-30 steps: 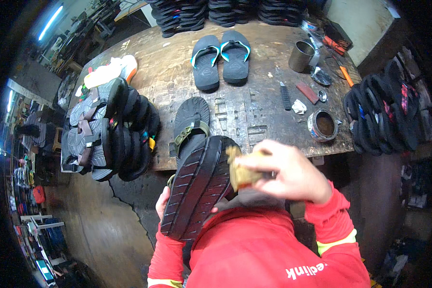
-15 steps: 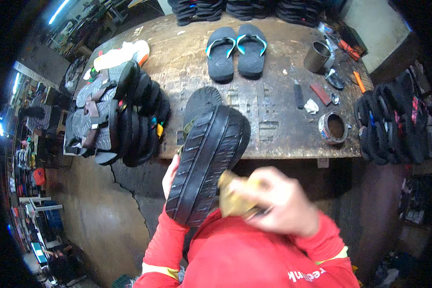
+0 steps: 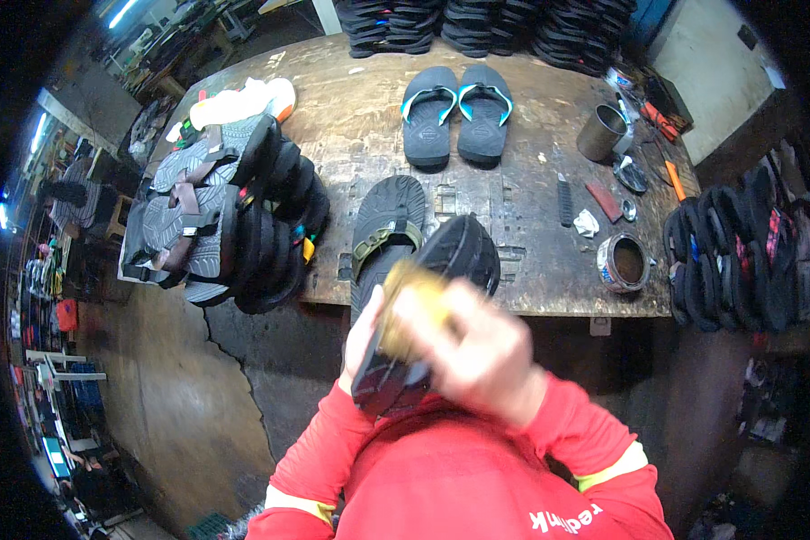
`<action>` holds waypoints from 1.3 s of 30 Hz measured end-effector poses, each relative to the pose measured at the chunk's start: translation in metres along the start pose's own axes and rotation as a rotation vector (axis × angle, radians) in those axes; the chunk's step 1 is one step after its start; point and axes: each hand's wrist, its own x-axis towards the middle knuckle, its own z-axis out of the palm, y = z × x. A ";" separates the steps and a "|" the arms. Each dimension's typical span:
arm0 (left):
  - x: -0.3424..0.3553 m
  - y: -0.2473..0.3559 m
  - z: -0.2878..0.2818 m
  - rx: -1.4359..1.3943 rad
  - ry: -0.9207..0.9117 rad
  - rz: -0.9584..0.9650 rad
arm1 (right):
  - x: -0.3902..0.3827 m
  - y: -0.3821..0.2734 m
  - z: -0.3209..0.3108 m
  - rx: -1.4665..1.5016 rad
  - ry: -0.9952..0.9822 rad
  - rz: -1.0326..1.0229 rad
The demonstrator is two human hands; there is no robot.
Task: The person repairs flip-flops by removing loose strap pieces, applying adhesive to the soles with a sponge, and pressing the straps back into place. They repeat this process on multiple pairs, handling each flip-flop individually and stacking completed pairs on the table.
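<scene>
My left hand [image 3: 358, 342] grips the side of a black sandal [image 3: 468, 252] with a ridged sole, held tilted before my chest. A yellow, cloth-like wad [image 3: 409, 310], smeared by motion, is pinched in my right hand [image 3: 486, 355]. It lies against the middle of the held sandal and hides part of it. Just beyond, the matching sandal [image 3: 392, 200] rests footbed up at the table's near edge, its olive strap [image 3: 382, 245] showing. Farther back stands a pair of black flip-flops [image 3: 426, 144] with blue-white straps.
Stacked sandals [image 3: 193, 216] crowd the wooden table [image 3: 333, 117] at left, and more flip-flops [image 3: 738, 256] stand at right. On the right side are an open tin [image 3: 625, 263], a metal cup [image 3: 600, 133], a dark red block [image 3: 604, 202] and crumpled white paper [image 3: 586, 223].
The held sandal has tipped, so less of its sole faces me. My right hand has moved left and up, bringing the yellow wad from beside the sandal onto it. The view has shifted slightly.
</scene>
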 end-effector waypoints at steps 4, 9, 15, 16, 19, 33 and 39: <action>-0.010 -0.015 0.010 0.590 0.324 0.093 | 0.011 0.084 -0.024 -0.305 -0.030 0.447; 0.016 -0.035 -0.003 2.032 0.013 0.330 | -0.035 0.140 -0.036 -0.560 -0.269 0.679; 0.056 -0.064 -0.054 2.557 -0.425 0.536 | -0.046 0.154 -0.065 -0.638 -0.389 0.750; 0.056 -0.065 -0.058 2.545 -0.394 0.566 | -0.042 0.154 -0.078 -0.616 -0.396 0.742; 0.056 -0.062 -0.062 2.509 -0.409 0.556 | -0.019 0.164 -0.102 -0.095 -0.394 0.685; 0.028 -0.037 -0.057 2.468 -0.649 0.420 | 0.072 0.217 -0.012 0.392 -1.158 0.444; 0.033 -0.036 -0.064 2.459 -0.666 0.423 | 0.071 0.226 0.022 0.346 -1.392 0.450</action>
